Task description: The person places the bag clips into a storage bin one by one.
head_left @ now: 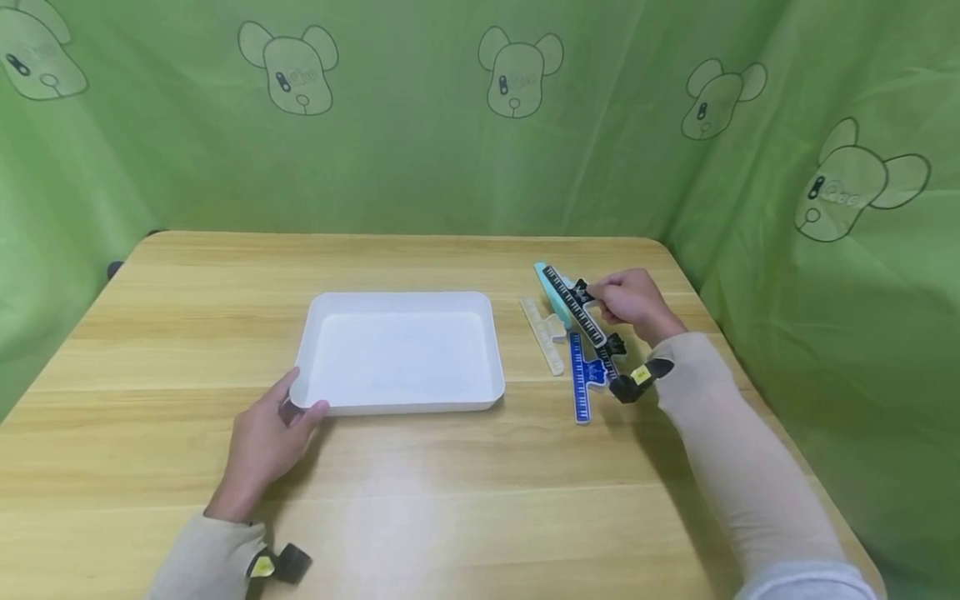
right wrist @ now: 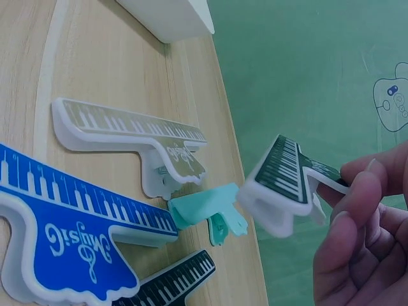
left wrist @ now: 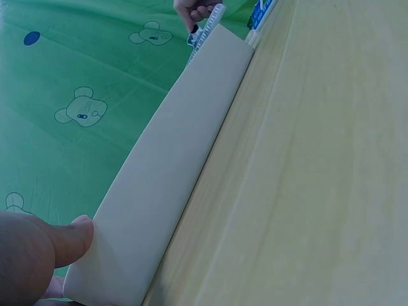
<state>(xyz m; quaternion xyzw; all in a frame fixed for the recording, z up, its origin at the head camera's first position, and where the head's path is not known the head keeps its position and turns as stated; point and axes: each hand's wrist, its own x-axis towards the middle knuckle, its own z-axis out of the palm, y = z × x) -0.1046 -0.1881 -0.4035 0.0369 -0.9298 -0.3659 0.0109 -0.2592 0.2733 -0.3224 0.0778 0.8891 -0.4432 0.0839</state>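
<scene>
My right hand [head_left: 633,302] pinches a black music page clip [head_left: 573,304] with a piano-key pattern by its handle tab. In the right wrist view this clip [right wrist: 280,172] is raised above the others. Below it lie a blue clip [right wrist: 83,236], a beige clip [right wrist: 127,124], a plain teal clip [right wrist: 204,205] and a second black clip [right wrist: 185,277], partly hidden behind the blue one. My left hand [head_left: 262,446] grips the front left corner of a white rectangular tray [head_left: 405,408], its thumb on the front wall. Nothing lies in the tray.
The tray and clips rest on a light wood table [head_left: 420,517], with the clips to the tray's right. A green curtain [head_left: 420,175] printed with bear heads hangs behind the table and along both sides.
</scene>
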